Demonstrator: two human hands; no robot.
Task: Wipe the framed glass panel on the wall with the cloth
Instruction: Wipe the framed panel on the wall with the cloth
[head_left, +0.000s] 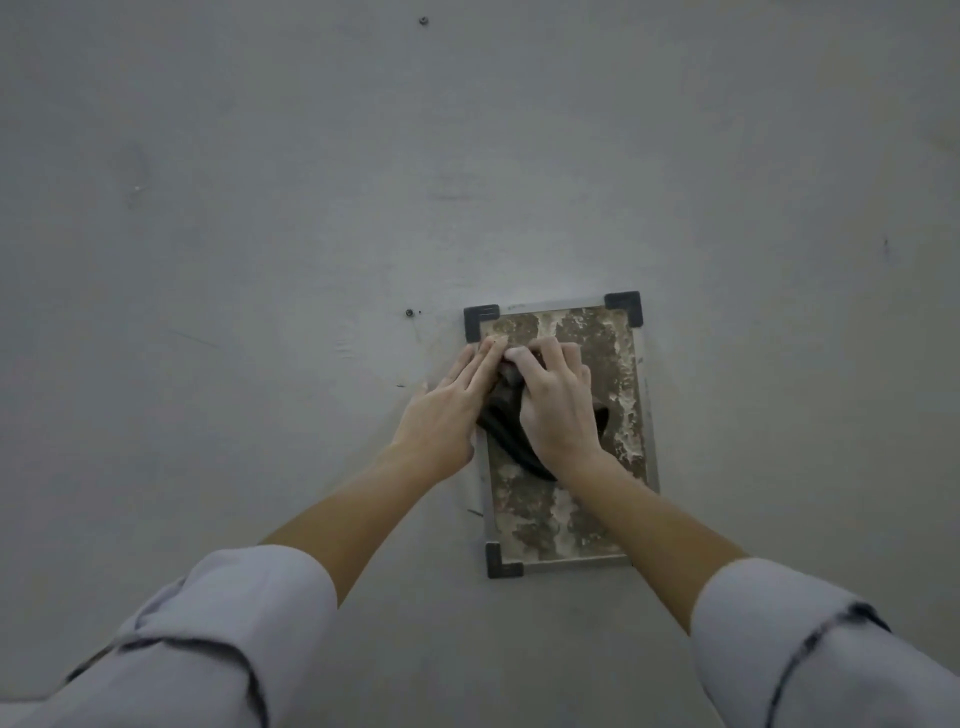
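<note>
Head view. I note the dark cloth bunched under the right hand, whose fingers curl over it and press it against the upper left of the framed glass panel. The panel hangs upright on the grey wall. The left hand lies flat with straight fingers across the panel's left frame edge, beside the cloth. I read the glass as blotched brown and white. The right forearm covers the lower right corner. One screw sits just left of the top corner. Plain wall surrounds the frame.
</note>
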